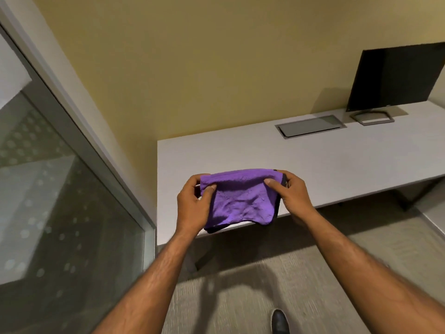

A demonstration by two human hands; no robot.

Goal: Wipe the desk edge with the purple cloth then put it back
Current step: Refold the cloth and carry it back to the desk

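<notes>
Desk [313, 160] against yellow wall [192, 68]

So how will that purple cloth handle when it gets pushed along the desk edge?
Probably floppy: the purple cloth sags and wrinkles between the left hand and right hand. Likely light, since fingertip pinches hold it. Its fuzzy surface should drag rather than slide on the desk.

Two bare forearms, no sleeves; left hand [192, 208], right hand [292, 196]; dark shoe [280, 321] below the right forearm
</notes>
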